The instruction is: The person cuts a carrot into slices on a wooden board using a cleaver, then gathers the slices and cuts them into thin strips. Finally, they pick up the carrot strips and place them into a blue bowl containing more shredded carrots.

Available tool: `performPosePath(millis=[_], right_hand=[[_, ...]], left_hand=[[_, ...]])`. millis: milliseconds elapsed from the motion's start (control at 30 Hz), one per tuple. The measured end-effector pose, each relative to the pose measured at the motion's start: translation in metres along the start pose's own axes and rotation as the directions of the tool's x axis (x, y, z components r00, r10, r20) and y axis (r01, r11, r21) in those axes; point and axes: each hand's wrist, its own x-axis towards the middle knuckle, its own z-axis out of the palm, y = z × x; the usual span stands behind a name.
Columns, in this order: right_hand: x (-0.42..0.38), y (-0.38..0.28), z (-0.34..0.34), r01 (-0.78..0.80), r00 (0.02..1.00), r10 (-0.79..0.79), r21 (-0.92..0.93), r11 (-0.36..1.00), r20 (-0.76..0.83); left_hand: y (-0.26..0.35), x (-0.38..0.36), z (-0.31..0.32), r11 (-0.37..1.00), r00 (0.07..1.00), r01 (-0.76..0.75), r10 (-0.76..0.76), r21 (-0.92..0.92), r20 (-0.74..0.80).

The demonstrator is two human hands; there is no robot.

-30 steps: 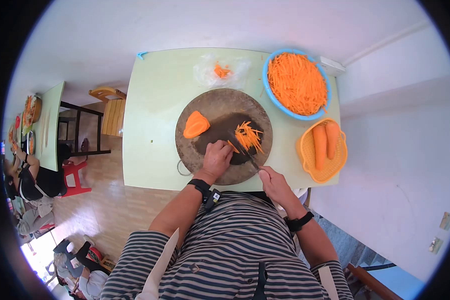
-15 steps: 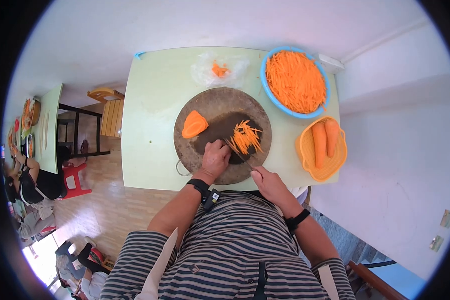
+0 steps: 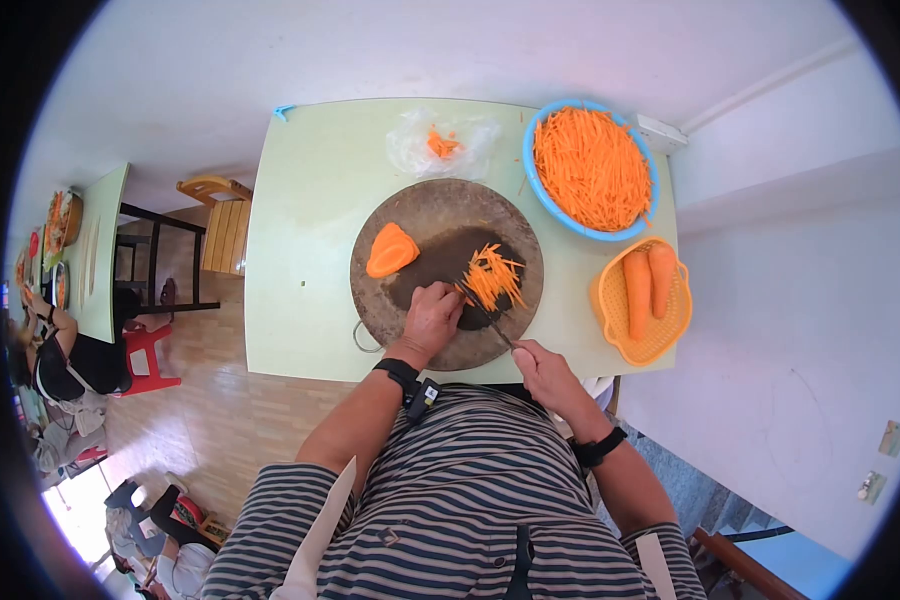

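Note:
My left hand (image 3: pixel 431 318) presses down on a thin carrot piece on the round dark cutting board (image 3: pixel 420 210); only a sliver of that piece shows at my fingertips. My right hand (image 3: pixel 546 373) grips the handle of a knife (image 3: pixel 487 315), whose blade lies next to my left fingers. A pile of carrot strips (image 3: pixel 494 275) sits just beyond the blade. A carrot chunk (image 3: pixel 391 249) lies on the board's left side.
A blue basket of shredded carrot (image 3: pixel 592 167) stands at the far right of the pale green table (image 3: pixel 305 230). An orange basket (image 3: pixel 643 299) holds two whole carrots. A clear bag with carrot scraps (image 3: pixel 442 143) lies beyond the board. People sit at another table at left (image 3: pixel 60 340).
My right hand and the knife shifted back and forth beside my left fingers in a cutting motion. The pile of strips has stayed in place.

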Motion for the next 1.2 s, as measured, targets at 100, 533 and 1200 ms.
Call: performPosePath(millis=[100,533,1200], right_hand=[[-0.001,-0.001,0.000,-0.001,1.000,0.001,-0.018,1.000,0.002],[0.019,-0.006,0.005,0.093,0.995,-0.095,-0.081,0.992,-0.018],[0.006,0.000,0.000,0.067,0.998,-0.067,-0.014,0.998,-0.012]], left_hand=[[0.000,0.000,-0.001,1.000,1.000,-0.002,0.002,0.016,0.017],[-0.001,-0.001,-0.001,1.000,0.999,-0.021,0.020,0.024,0.045],[0.002,0.002,-0.004,1.000,0.999,-0.007,0.007,0.014,0.035]])
